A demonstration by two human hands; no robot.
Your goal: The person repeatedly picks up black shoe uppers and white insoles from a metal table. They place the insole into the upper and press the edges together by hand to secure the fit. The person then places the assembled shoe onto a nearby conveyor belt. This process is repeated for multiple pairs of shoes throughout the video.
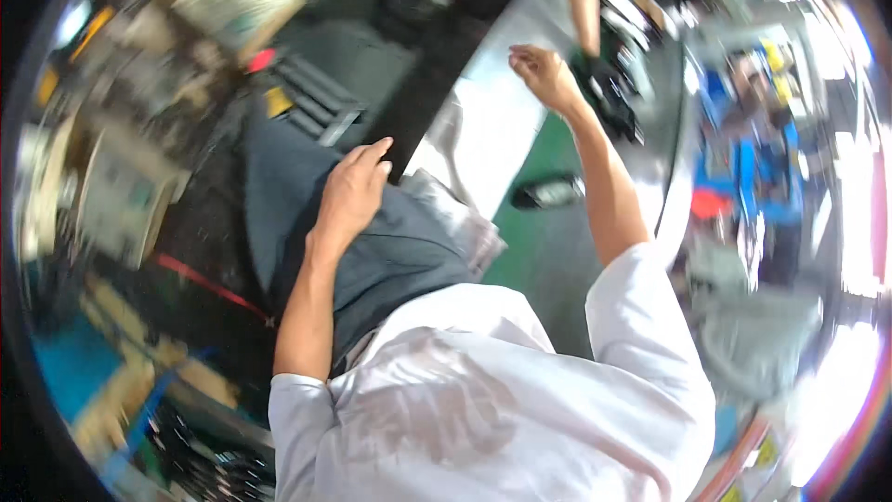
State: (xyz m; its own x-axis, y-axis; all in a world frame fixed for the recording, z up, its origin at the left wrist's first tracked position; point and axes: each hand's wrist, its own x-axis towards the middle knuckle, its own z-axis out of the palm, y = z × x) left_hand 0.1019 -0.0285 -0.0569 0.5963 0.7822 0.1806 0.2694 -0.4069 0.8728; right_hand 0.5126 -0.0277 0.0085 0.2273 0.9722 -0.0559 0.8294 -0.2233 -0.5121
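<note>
My left hand [351, 191] is open above the dark grey trousers [395, 256], with its fingers stretched out and nothing held. Farther out to the right, my right hand [548, 79] hovers by the bright metal worktop [502, 70]. Its fingers curl inward, and blur hides whether anything small is between them. Crumpled clear plastic [446, 209] lies between my two arms. A dark oval thing [548, 192] with a pale middle sits left of my right forearm; its kind is unclear.
Another person's arm [581, 0] reaches in from the top beside black, blurred items [613, 93]. Cardboard boxes [125, 195] stand at left. Blue bins [753, 167] and a grey covered heap [757, 339] are at right. A dark ridged part [311, 98] lies beyond my left hand.
</note>
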